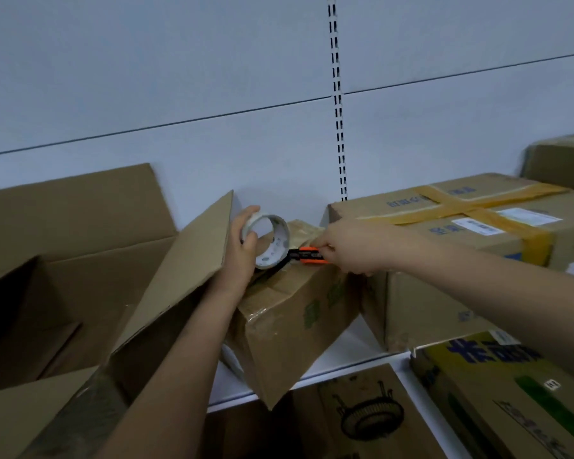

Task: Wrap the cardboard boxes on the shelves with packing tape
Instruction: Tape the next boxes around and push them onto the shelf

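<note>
Left hand point(244, 241) curls around the tape roll point(268, 241), fingers over the far rim and thumb at the core, holding it upright just above the top of the small box point(289, 313). Right hand point(348, 248) pinches an orange-and-black cutter point(307, 255), its tip pointing toward the roll; whether the blade is out cannot be told. The strip between roll and box is clear and barely shows, so its exact line is uncertain. The small box sits skewed on the white shelf point(328, 366), one corner overhanging the front edge, glossy tape already on its top and near face. To its left stands a large open box point(80, 276) with flaps up; to its right a big box point(461, 246) crossed with yellow tape. Judgement: the step in hand looks like cutting the strip free at the roll. Risks: the blade points at the left thumb, so a slip under tension could nick it; a slack strip may fold and stick to itself; downward pressure from the cut could tip or slide the overhanging box off the shelf; the freed end may snap back onto the roll and be lost.
</note>
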Demonstrator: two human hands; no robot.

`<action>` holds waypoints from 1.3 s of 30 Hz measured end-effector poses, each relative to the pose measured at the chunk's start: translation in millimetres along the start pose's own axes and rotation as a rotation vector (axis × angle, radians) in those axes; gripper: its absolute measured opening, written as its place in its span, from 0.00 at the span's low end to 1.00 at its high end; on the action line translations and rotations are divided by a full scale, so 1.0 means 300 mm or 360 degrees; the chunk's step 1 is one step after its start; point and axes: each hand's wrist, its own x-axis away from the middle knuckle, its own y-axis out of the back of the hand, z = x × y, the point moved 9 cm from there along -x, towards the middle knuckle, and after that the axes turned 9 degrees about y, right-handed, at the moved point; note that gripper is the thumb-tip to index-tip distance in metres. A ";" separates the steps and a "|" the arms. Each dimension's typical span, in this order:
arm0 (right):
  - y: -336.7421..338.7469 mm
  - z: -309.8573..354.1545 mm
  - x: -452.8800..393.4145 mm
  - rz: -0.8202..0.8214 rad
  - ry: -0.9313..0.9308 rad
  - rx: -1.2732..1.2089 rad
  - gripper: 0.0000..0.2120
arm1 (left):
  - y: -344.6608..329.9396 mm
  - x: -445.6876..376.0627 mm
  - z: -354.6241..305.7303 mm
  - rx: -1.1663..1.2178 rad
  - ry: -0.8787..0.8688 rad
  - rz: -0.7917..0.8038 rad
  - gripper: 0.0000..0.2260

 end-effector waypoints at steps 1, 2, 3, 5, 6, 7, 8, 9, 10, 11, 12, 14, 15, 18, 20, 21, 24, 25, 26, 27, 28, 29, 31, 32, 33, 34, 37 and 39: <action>0.003 0.010 0.028 0.0088 0.0051 -0.0058 0.15 | 0.007 -0.002 0.002 0.0023 0.0042 -0.0018 0.19; 0.010 0.020 0.049 0.0160 0.0071 -0.0114 0.16 | 0.010 -0.003 0.002 0.0047 0.0067 -0.0022 0.19; 0.022 0.033 0.062 0.0211 0.0097 -0.0101 0.16 | 0.012 -0.001 0.003 0.0065 0.0081 -0.0018 0.19; 0.071 0.039 0.074 0.0177 0.0054 -0.0121 0.16 | 0.017 0.010 -0.008 0.0070 0.0098 -0.0012 0.19; 0.110 0.031 0.082 0.0094 0.0005 -0.0111 0.15 | 0.023 0.015 -0.019 0.0062 0.0091 -0.0021 0.19; 0.155 0.017 0.093 -0.0027 -0.0042 -0.0065 0.15 | 0.034 0.019 -0.026 0.0066 0.0075 -0.0043 0.19; 0.200 -0.007 0.105 -0.0165 -0.0091 0.0001 0.15 | 0.047 0.021 -0.033 0.0088 0.0053 -0.0068 0.20; 0.237 -0.029 0.114 -0.0313 -0.0120 0.0054 0.14 | 0.059 0.019 -0.035 0.0131 0.0034 -0.0096 0.20; 0.256 -0.049 0.121 -0.0457 -0.0144 0.0025 0.14 | 0.074 0.014 -0.036 0.0183 0.0023 -0.0132 0.20; 0.249 -0.066 0.123 -0.0567 -0.0168 -0.0092 0.15 | 0.091 0.010 -0.037 0.0226 0.0014 -0.0174 0.20; 0.222 -0.086 0.115 -0.0652 -0.0190 -0.0307 0.15 | 0.108 0.008 -0.042 0.0255 0.0001 -0.0207 0.20; 0.150 -0.127 0.087 -0.0777 -0.0213 -0.0912 0.16 | 0.128 0.008 -0.051 0.0318 0.0017 -0.0219 0.20; 0.123 -0.128 0.082 -0.0828 -0.0198 -0.1221 0.17 | 0.128 0.014 -0.054 0.0350 0.0055 -0.0201 0.20; 0.097 -0.054 0.091 -0.0875 -0.0027 -0.1761 0.27 | 0.093 0.062 -0.097 0.0401 0.0150 -0.0131 0.18; 0.089 0.002 0.105 -0.0827 0.0094 -0.2008 0.30 | 0.059 0.100 -0.145 0.0480 0.0173 -0.0098 0.16; 0.088 0.021 0.120 -0.0798 0.0132 -0.2109 0.29 | 0.039 0.116 -0.162 0.0555 0.0204 -0.0075 0.15; 0.080 0.010 0.180 -0.0790 0.0124 -0.2338 0.17 | -0.043 0.164 -0.184 0.0786 0.0423 0.0098 0.14; 0.076 -0.010 0.205 -0.0808 0.0090 -0.2410 0.15 | -0.079 0.185 -0.182 0.0831 0.0511 0.0196 0.15; 0.072 -0.032 0.232 -0.0831 0.0047 -0.2464 0.15 | -0.118 0.212 -0.184 0.0875 0.0604 0.0313 0.16; 0.067 -0.052 0.261 -0.0849 0.0008 -0.2499 0.15 | -0.156 0.238 -0.192 0.0895 0.0681 0.0424 0.16; 0.061 -0.068 0.290 -0.0858 -0.0015 -0.2535 0.15 | -0.191 0.255 -0.197 0.0867 0.0729 0.0520 0.17; 0.057 -0.081 0.323 -0.0877 -0.0018 -0.2570 0.15 | -0.215 0.263 -0.202 0.0755 0.0714 0.0575 0.18; 0.056 -0.115 0.395 -0.0995 -0.0026 -0.2584 0.14 | -0.236 0.238 -0.230 0.0262 0.0398 0.0602 0.23; 0.056 -0.143 0.433 -0.1084 -0.0051 -0.2525 0.14 | -0.243 0.216 -0.236 -0.0077 0.0168 0.0587 0.26; 0.057 -0.170 0.474 -0.1162 -0.0083 -0.2436 0.14 | -0.249 0.190 -0.219 -0.0474 0.0007 0.0545 0.29; 0.052 -0.197 0.514 -0.1217 -0.0124 -0.2341 0.13 | -0.257 0.164 -0.176 -0.0864 -0.0053 0.0517 0.31; 0.010 -0.259 0.646 -0.1278 -0.0273 -0.2169 0.10 | -0.306 0.115 -0.037 -0.1561 -0.0028 0.0699 0.34; -0.019 -0.294 0.742 -0.1330 -0.0357 -0.2119 0.09 | -0.321 0.085 -0.043 -0.1653 -0.0124 0.0692 0.26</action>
